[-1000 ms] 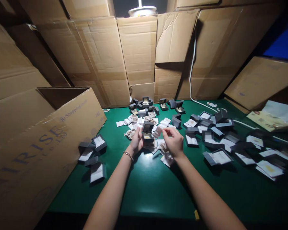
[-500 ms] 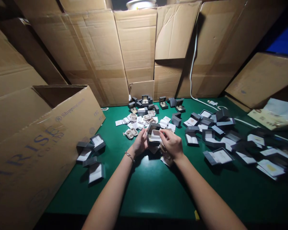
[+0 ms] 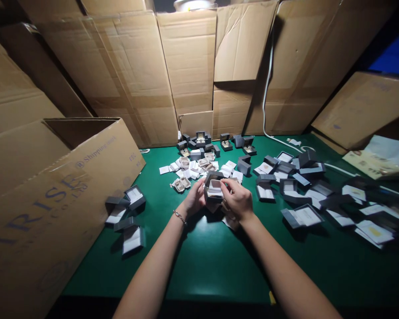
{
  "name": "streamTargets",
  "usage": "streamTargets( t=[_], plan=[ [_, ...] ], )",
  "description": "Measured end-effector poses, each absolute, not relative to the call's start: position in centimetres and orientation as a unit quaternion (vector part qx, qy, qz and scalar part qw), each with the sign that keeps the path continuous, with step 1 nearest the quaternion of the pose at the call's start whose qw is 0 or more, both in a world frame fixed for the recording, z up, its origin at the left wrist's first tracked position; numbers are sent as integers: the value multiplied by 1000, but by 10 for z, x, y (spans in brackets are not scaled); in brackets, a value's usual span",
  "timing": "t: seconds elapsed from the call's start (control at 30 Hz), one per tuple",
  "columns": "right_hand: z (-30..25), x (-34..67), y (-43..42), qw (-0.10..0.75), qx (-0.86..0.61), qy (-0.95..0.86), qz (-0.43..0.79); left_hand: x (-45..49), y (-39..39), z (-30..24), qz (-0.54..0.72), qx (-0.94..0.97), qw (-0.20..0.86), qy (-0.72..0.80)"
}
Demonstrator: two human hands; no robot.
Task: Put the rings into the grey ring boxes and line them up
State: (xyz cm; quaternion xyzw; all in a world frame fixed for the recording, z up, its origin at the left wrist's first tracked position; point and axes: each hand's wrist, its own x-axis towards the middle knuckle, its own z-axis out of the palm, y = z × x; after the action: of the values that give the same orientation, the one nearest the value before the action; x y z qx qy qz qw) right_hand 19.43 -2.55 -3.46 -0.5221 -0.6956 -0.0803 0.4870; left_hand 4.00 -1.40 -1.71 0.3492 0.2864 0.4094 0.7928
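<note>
A small dark grey jewellery box (image 3: 212, 177) is held up, lid raised, over the middle of the green table. My left hand (image 3: 193, 198) is closed around its left side. At the box's right, my right hand (image 3: 238, 198) pinches a pale insert (image 3: 215, 184) that sits tilted in the box opening. The fingers hide part of the insert. Beneath my hands lie beige insert pieces (image 3: 231, 221), partly covered. Just beyond are a pile of white cards and beige inserts (image 3: 194, 167), and a loose beige insert (image 3: 180, 184).
Open grey boxes with white linings (image 3: 302, 216) spread across the right side. A few more boxes (image 3: 132, 239) stand at left beside a large carton (image 3: 96, 177). Several grey boxes (image 3: 200, 138) line the back, before stacked cartons (image 3: 189, 66). A white cable (image 3: 265, 102) hangs down onto the table.
The insert has tilted slightly in the box, showing more of the box's inside below it. Both hands stay almost in place.
</note>
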Motion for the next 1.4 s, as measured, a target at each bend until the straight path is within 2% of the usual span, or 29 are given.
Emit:
streamTargets(
  t=[0.3,0.6,0.77,1.0,1.4],
  plan=[
    [-32,194,-27,456,-523,-711,-114,47,-16,-18,458,364,749,312],
    [-32,195,-30,436,-490,-743,-133,50,-16,-19,464,405,693,374],
    [-31,196,-30,402,-477,-764,-165,50,-17,-19,451,411,698,376],
    [-29,197,-31,364,-500,-775,-133,50,-16,-21,446,410,708,364],
    [-33,193,-32,369,-465,-799,-93,49,-12,-31,433,448,669,406]
  ],
)
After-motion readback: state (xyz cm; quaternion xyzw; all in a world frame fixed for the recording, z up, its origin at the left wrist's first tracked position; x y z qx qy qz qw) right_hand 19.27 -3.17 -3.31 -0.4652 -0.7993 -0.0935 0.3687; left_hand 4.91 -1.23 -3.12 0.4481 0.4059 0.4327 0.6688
